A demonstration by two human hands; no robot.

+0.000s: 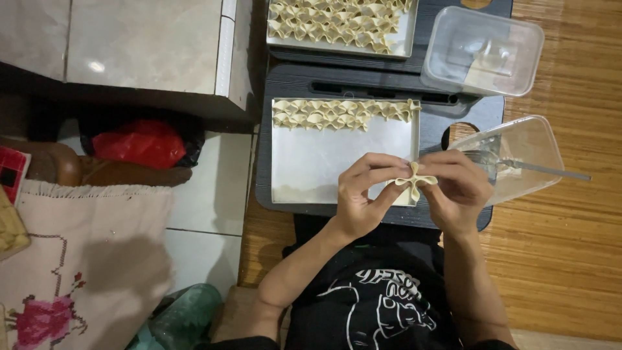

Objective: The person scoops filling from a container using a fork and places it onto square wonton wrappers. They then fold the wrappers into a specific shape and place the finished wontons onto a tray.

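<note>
Both hands, left (363,194) and right (453,185), pinch a folded dough piece (414,180) above the metal tray's (337,162) near right corner. Judged soft, light, easily torn; best held at its pinched centre.

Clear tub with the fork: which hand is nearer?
Right. The right hand sits just beside the clear tub, overlapping its left edge. The left hand is farther off, across the folded dough piece that both hands pinch.
</note>
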